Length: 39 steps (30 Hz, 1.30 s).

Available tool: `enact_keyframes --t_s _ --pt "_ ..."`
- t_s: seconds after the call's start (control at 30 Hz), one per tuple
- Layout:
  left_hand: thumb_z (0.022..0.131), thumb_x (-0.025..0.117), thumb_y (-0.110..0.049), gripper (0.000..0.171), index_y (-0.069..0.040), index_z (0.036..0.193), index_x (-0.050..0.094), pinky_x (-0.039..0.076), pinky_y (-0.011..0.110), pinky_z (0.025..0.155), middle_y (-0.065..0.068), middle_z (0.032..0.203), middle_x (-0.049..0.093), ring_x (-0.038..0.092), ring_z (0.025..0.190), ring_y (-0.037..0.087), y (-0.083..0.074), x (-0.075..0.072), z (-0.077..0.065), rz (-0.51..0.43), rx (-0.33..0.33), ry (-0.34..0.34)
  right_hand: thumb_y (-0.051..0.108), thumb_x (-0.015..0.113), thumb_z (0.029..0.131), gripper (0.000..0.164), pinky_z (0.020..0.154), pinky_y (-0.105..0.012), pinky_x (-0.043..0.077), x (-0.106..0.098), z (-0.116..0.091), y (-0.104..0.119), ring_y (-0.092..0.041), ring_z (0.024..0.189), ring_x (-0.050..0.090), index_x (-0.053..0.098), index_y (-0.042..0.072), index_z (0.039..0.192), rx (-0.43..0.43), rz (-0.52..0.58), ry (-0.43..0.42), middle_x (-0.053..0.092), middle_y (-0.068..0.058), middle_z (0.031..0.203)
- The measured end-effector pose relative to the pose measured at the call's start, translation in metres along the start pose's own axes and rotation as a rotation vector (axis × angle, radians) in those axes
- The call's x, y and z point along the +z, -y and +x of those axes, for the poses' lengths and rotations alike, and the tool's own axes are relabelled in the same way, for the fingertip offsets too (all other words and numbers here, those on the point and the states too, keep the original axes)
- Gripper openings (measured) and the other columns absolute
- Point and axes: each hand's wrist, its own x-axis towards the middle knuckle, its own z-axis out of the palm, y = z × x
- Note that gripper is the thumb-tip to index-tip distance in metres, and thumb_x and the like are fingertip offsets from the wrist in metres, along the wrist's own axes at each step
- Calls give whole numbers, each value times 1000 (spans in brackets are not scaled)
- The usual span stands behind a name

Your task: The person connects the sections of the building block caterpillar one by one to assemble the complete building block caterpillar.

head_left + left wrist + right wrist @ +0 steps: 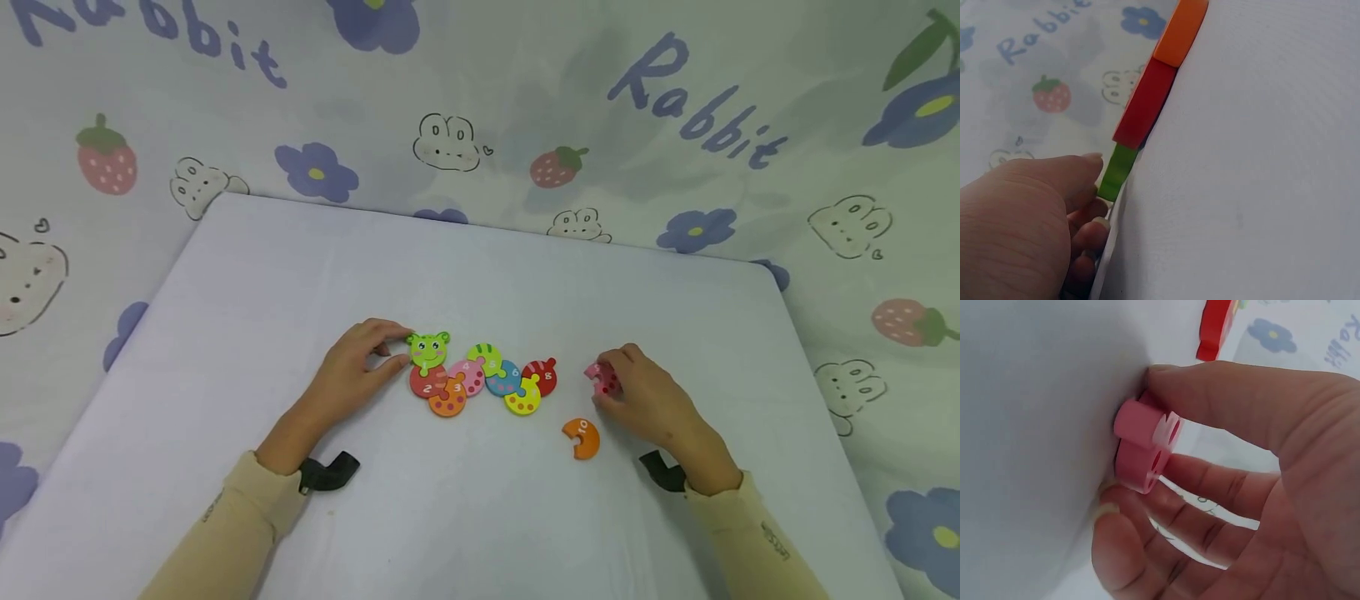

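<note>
Joined wooden caterpillar puzzle pieces lie flat on the white table, numbered 1 to 8. At the chain's left end is the green smiling head piece [428,350], which my left hand [356,362] holds at its left edge between thumb and fingers. My right hand [645,396] pinches a loose pink puzzle piece [1138,465] with dark pink dots, right of the chain and apart from it; the fingers partly cover it. Nearest to it in the chain is the red piece [538,378] marked 8, its knob pointing up and right. An orange piece [589,439] marked 10 lies separately, below and left of the right hand.
The white table [465,517] has its far edge against a patterned cloth [495,83] with rabbits, strawberries and flowers. Black wrist mounts [330,472] jut inward from both sleeves, low over the tabletop.
</note>
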Motion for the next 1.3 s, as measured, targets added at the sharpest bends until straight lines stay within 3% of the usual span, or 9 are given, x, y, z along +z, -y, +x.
enact_keyframes --t_s 0.2,0.47,0.63,0.8,1.03,1.3 --pt "96 78 -16 41 -12 135 67 50 38 86 2 129 63 55 97 15 1 0 0 3 3 2 20 84 89 54 87 -46 59 -6 4 2 -27 101 64 61 2 135 -46 74 -6 60 -16 128" --pt "96 79 -17 41 -13 135 67 50 38 87 1 129 64 56 98 15 4 0 -1 -11 7 -6 19 85 90 60 80 -37 60 -18 23 23 -23 102 66 56 6 142 -161 175 40 63 -9 129" --pt "96 79 -17 41 -14 135 67 50 38 87 0 129 64 56 98 15 6 1 -1 -11 9 -10 16 86 89 61 80 -35 59 -27 36 37 -21 101 63 58 7 143 -242 133 48 62 -8 130" --pt "96 79 -15 40 -11 135 68 50 37 86 2 129 64 56 97 16 4 -1 -1 -14 19 -18 18 85 91 59 86 -37 59 -26 41 40 -20 104 62 59 7 143 -271 90 65 62 -6 131" --pt "95 80 -15 41 -11 133 68 51 36 85 2 128 64 57 96 16 3 1 0 1 27 -28 18 85 91 57 96 -44 56 -16 44 32 -23 112 62 61 7 142 -271 64 90 63 -8 136" --pt "95 79 -15 40 -11 134 68 51 37 86 2 129 64 57 97 16 4 1 0 1 24 -25 21 84 91 55 95 -42 57 -5 49 26 -22 108 63 64 8 141 -247 15 105 65 -8 132"
